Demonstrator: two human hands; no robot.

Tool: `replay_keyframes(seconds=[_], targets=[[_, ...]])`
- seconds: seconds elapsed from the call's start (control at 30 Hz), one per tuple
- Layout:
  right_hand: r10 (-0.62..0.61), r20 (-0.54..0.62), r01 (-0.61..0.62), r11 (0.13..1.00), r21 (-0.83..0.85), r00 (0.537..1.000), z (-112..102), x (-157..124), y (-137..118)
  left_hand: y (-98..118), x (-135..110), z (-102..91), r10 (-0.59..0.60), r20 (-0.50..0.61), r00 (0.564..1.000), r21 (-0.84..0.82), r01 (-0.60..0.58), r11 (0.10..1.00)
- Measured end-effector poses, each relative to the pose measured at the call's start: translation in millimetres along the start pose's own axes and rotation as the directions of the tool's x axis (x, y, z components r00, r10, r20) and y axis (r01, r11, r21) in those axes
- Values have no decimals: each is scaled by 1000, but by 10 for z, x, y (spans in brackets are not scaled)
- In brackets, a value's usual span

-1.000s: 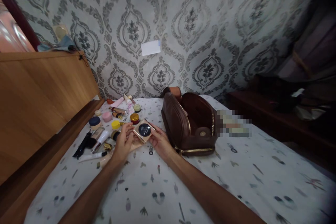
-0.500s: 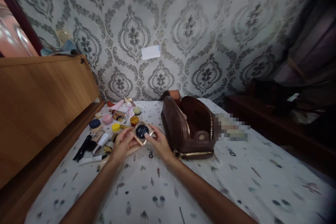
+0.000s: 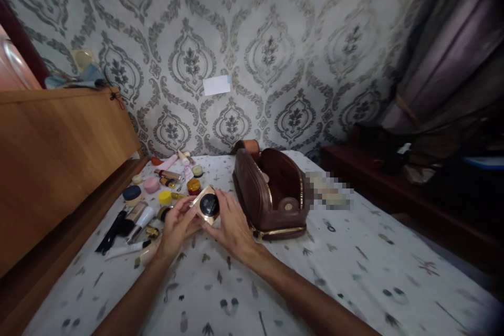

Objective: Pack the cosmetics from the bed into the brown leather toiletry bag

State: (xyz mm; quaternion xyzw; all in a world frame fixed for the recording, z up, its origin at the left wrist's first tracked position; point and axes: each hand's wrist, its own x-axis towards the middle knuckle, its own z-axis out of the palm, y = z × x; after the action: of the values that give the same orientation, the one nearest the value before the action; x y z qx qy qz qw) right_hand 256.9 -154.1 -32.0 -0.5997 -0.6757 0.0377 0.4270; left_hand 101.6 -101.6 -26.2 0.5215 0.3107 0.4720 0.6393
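Note:
Between both hands, above the printed cloth, is a square gold makeup compact (image 3: 208, 205) with a round black centre on its top. My left hand (image 3: 179, 227) grips its left side with bent fingers. My right hand (image 3: 232, 223) is closed on its right side, thumb at the near edge and fingers over the far edge. The compact looks shut and tilted toward me. Just right of my right hand stands a brown cosmetic bag (image 3: 271, 194), unzipped, its dark inside partly visible. Left of my left hand lie a makeup brush (image 3: 142, 220) and a white tube (image 3: 126, 249).
Several cosmetics spread over the left of the cloth (image 3: 244, 294), among them a yellow-lidded jar (image 3: 165, 198), a pink jar (image 3: 151, 185), an amber jar (image 3: 193, 186) and a navy-lidded jar (image 3: 132, 194). A wooden cabinet (image 3: 63, 157) borders the left; patterned wall stands behind.
My right hand has shifted its hold, from thumb on top of the compact to fingers over its far edge. The compact has turned and tilted. The whole view has swung slightly right.

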Motion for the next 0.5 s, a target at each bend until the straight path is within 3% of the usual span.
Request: replay_keyframes(seconds=[0.1, 0.17, 0.33, 0.5], targets=[[-36, -10, 35, 997, -62, 999, -126, -6, -86, -22, -4, 2, 77, -4, 997, 22, -77, 997], [-70, -44, 69, 997, -25, 997, -224, -14, -133, -36, -10, -6, 66, -4, 998, 15, -66, 998], [-73, -143, 106, 964, 245, 987, -588, 11, -220, -67, -46, -5, 49, 66, 997, 25, -51, 998], [77, -282, 68, 879, 472, 956, -1136, 208, -155, -123, -51, 48, 4, 134, 991, 175, -27, 984]])
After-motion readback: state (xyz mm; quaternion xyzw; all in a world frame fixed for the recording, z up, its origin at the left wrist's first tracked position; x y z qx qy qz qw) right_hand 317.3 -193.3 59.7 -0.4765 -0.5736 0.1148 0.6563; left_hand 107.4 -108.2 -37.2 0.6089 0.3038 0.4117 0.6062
